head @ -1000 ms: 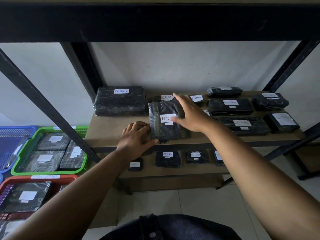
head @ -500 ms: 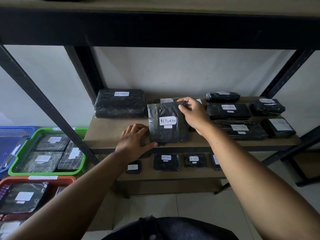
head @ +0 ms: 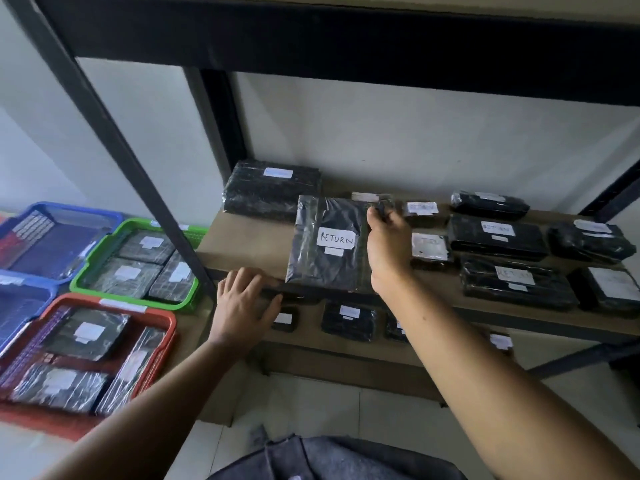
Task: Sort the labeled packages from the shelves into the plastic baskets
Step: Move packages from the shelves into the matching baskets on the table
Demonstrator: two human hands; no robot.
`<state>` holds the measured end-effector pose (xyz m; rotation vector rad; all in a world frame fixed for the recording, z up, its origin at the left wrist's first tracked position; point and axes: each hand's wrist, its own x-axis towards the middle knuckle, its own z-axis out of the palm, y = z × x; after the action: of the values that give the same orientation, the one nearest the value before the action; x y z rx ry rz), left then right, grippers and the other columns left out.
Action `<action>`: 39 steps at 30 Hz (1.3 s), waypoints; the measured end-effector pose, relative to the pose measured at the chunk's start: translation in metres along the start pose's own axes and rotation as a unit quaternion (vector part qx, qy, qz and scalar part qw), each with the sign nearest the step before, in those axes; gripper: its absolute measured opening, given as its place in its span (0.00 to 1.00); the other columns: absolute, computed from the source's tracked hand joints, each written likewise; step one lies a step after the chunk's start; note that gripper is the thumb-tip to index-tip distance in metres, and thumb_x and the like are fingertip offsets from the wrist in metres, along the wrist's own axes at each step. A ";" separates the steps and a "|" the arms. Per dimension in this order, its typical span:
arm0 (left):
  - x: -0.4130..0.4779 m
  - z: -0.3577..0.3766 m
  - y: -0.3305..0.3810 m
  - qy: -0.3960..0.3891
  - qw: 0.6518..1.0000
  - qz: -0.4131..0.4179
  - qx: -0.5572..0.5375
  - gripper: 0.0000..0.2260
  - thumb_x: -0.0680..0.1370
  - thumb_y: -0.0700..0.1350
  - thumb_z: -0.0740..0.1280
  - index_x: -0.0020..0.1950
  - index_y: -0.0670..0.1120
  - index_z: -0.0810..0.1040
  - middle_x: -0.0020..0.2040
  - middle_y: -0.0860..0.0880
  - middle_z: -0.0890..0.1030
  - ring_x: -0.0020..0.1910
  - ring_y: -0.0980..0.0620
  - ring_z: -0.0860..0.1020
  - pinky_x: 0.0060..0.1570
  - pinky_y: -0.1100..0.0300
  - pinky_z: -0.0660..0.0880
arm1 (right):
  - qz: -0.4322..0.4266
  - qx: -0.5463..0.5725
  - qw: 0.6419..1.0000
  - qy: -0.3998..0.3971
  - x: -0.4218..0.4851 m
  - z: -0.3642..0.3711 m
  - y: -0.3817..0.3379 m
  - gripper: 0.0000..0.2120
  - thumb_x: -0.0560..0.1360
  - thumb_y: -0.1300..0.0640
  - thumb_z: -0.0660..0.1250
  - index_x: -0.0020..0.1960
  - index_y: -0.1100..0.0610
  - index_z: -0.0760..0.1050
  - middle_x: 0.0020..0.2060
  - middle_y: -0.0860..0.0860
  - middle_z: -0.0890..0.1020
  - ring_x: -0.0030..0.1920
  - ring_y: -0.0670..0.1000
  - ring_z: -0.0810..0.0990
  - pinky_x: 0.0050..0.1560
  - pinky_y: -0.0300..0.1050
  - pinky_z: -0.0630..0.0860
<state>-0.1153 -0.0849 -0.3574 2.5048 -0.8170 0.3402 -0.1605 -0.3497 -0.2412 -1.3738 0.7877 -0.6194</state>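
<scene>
My right hand (head: 386, 244) pinches the top right corner of a flat black package (head: 325, 247) with a white label reading RETURN, held upright just above the shelf board (head: 242, 244). My left hand (head: 242, 306) rests with spread fingers on the shelf's front edge, just left of and below the package, apart from it. Several more black labeled packages (head: 497, 237) lie on the shelf to the right, and a large one (head: 272, 188) lies at the back left. On the floor at left stand a green basket (head: 138, 265), a red basket (head: 86, 355) and blue baskets (head: 52, 237).
A black diagonal shelf brace (head: 114, 143) runs between the baskets and the shelf. The upper shelf beam (head: 346, 46) hangs overhead. A lower shelf holds small black packages (head: 348, 320). The green and red baskets hold several wrapped packages.
The view has swung left and down, showing more of the baskets. My right hand has lifted the RETURN package by its top corner. My left hand has left the package and dropped to the shelf edge.
</scene>
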 end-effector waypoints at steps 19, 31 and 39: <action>-0.158 -0.090 -0.137 0.080 0.903 -0.377 -0.189 0.06 0.78 0.45 0.77 0.49 0.55 0.82 0.49 0.58 0.83 0.47 0.58 0.81 0.46 0.59 0.79 | 0.096 0.021 0.980 -0.175 -0.169 0.167 0.074 0.05 0.80 0.59 0.70 0.48 0.55 0.84 0.43 0.53 0.87 0.45 0.50 0.82 0.52 0.49 0.80; -0.234 -0.253 -0.278 0.055 0.662 -0.441 -0.604 0.18 0.88 0.53 0.61 0.65 0.44 0.83 0.57 0.43 0.86 0.51 0.47 0.83 0.53 0.53 0.79 | 0.147 0.022 0.969 -0.200 -0.348 0.335 0.106 0.07 0.80 0.58 0.70 0.43 0.50 0.83 0.49 0.54 0.88 0.53 0.56 0.85 0.65 0.58 0.80; -0.237 -0.302 -0.332 0.049 0.650 -0.432 -0.623 0.20 0.86 0.54 0.64 0.69 0.40 0.81 0.63 0.39 0.85 0.55 0.43 0.82 0.53 0.52 0.81 | 0.147 0.015 0.972 -0.182 -0.393 0.397 0.111 0.06 0.80 0.58 0.70 0.45 0.51 0.83 0.47 0.51 0.87 0.52 0.55 0.84 0.64 0.59 0.80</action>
<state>-0.1266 0.4202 -0.3091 1.2210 0.2906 -0.3525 -0.0921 0.2128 -0.2932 -1.2634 0.6629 -0.1393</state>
